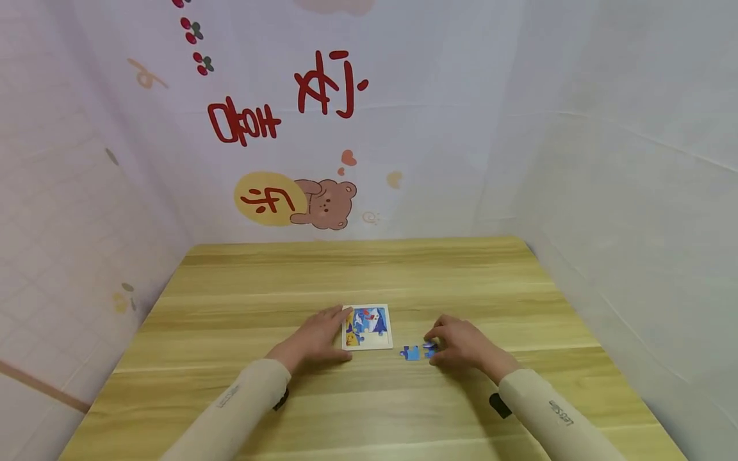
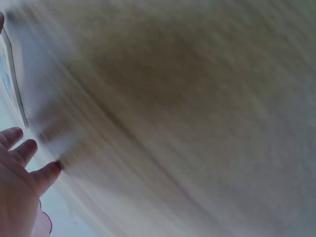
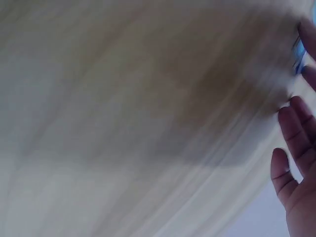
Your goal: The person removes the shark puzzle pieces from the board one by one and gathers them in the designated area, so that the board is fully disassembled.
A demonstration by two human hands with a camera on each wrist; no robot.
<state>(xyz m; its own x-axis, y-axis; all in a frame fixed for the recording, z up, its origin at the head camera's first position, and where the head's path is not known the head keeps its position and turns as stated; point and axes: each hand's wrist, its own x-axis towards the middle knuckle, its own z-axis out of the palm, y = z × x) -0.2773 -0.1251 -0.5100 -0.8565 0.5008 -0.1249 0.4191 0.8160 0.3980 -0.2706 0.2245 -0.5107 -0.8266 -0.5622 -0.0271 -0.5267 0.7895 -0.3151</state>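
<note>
A small square jigsaw puzzle (image 1: 375, 320) in a white frame lies on the table, with a blue sea picture partly filled in and a white gap at its lower right. At its left edge, my left hand (image 1: 318, 334) rests with fingers spread, fingertips touching the frame. To the right of the frame lies a loose blue puzzle piece (image 1: 411, 353). Just beyond it, my right hand (image 1: 461, 344) pinches a blue puzzle piece (image 3: 298, 52) between thumb and finger; the fingers partly hide it. The other right fingers are loosely bent near the tabletop.
The wooden table (image 1: 259, 275) stands against a white curtain (image 1: 438, 128) printed with a bear, cherries and red characters. Pale cloth walls also rise on the left and right. Light sleeves cover both forearms.
</note>
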